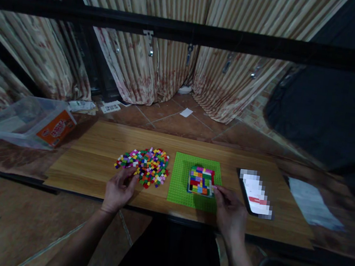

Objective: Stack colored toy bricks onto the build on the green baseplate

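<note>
A pile of small multicoloured building bricks (154,167) lies on the wooden tabletop. My left hand (120,190) is at the pile's near left edge, its thumb and fingers curled in a pinch; whatever is between the fingertips is too small to make out. Right of the pile lies a green studded baseplate (178,180), bearing a low, roughly square build of mixed-colour bricks (200,181). My right hand (231,213) reaches over the baseplate's right side, with thumb and index fingertips pinched together at the build's right edge. I cannot tell what they hold there.
A phone (256,194) with a lit, blurred screen lies right of the baseplate. A white sheet (314,203) is farther right. At left stands a clear plastic bin (23,122) with an orange label. A dark horizontal bar (177,27) crosses in front of the striped curtains (165,71).
</note>
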A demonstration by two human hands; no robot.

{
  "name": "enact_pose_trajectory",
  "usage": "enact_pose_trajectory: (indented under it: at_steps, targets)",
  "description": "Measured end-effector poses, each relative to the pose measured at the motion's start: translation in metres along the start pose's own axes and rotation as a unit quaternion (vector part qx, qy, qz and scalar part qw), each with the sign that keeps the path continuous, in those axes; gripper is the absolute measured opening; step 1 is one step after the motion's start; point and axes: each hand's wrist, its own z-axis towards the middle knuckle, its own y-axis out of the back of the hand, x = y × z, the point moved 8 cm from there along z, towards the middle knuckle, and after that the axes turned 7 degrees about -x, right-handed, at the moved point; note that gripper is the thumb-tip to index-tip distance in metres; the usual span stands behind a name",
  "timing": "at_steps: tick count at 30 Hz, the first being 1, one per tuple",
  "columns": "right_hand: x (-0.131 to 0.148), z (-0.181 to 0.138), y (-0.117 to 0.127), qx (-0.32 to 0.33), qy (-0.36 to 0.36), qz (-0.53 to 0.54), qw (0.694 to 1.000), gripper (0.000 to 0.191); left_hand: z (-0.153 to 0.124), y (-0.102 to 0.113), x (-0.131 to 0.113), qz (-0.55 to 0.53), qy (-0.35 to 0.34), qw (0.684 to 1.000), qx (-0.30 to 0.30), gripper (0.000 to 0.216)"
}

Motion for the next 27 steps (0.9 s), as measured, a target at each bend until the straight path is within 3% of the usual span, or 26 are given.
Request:
enact_pose_trajectory:
  at_steps: [12, 27]
  targets:
    - [-0.007, 0.024, -0.008, -0.023, -0.036, -0.004, 0.999, 0.044, 0.002, 0.002, -0.004, 0.027, -0.018, 0.999, -0.003, 0.026]
    - [0.013, 0.035, -0.013, -0.033, 0.021, -0.123, 0.992, 0.05, 0.001, 0.001, 0.001, 0.019, -0.006, 1.0, -0.009, 0.027]
